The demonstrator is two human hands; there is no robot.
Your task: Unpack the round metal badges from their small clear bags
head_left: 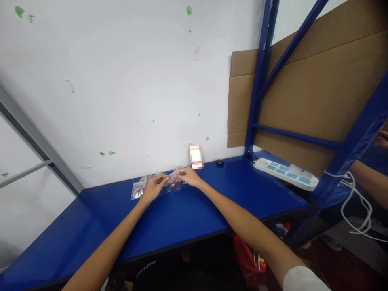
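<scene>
Near the back of the blue table, my left hand (155, 186) and my right hand (188, 176) face each other, fingertips pinched close together. Between them is a small clear plastic bag (173, 186) with something red and shiny inside; both hands grip its upper edge. What exactly the bag contains is too small to tell. Left of my left hand lies another clear plastic bag (138, 191) holding a round, silvery item with a bit of red. More such bags show behind my hands, partly hidden by them.
A blurred-out upright phone-like object (196, 157) leans on the white wall, with a small black object (220, 162) to its right. A white power strip (286, 173) lies by the blue metal frame (257, 97) and cardboard (321, 85). Another person's arm (368, 182) is at the right edge.
</scene>
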